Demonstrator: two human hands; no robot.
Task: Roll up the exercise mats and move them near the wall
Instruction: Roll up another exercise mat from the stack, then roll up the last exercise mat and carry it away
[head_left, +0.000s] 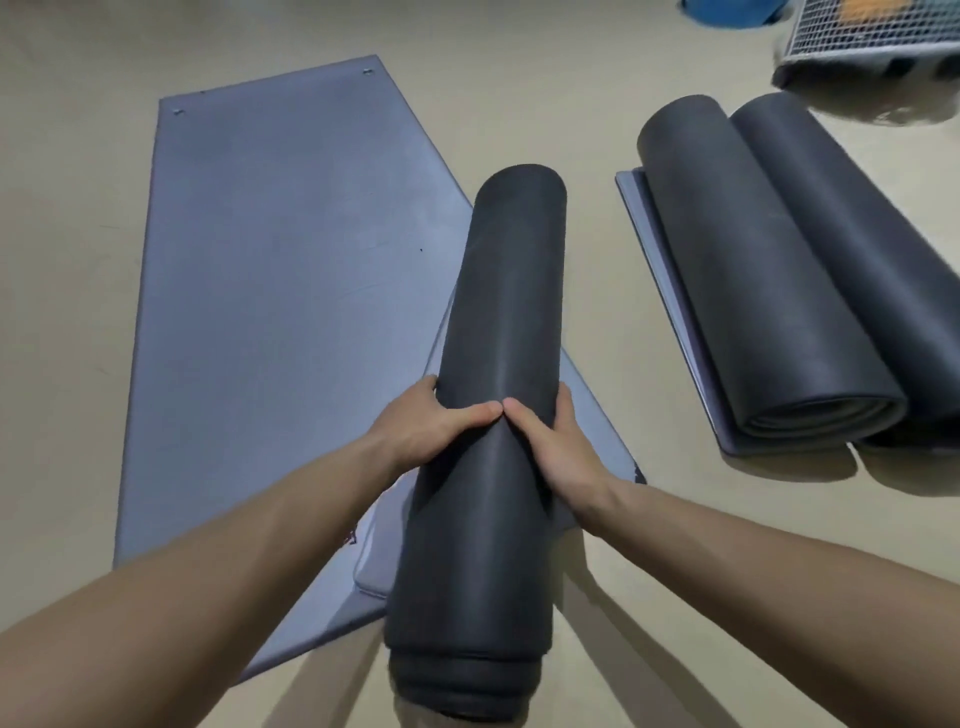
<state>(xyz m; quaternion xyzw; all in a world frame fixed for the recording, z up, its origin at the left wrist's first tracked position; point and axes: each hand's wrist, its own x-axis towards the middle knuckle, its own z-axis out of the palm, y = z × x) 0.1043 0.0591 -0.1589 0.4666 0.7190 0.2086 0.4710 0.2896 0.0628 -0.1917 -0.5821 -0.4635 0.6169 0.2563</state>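
Beige floor (545, 93) carries 1 flat mat (270, 291) beside 2 rolled mats (763, 291). My left hand (431, 426) and right hand (556, 447) clasp another roll (498, 291).

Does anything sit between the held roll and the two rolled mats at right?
Nothing visible. The left hand and right hand grip the roll directly; only bare floor separates it from the rolled mats. The wall is out of view.
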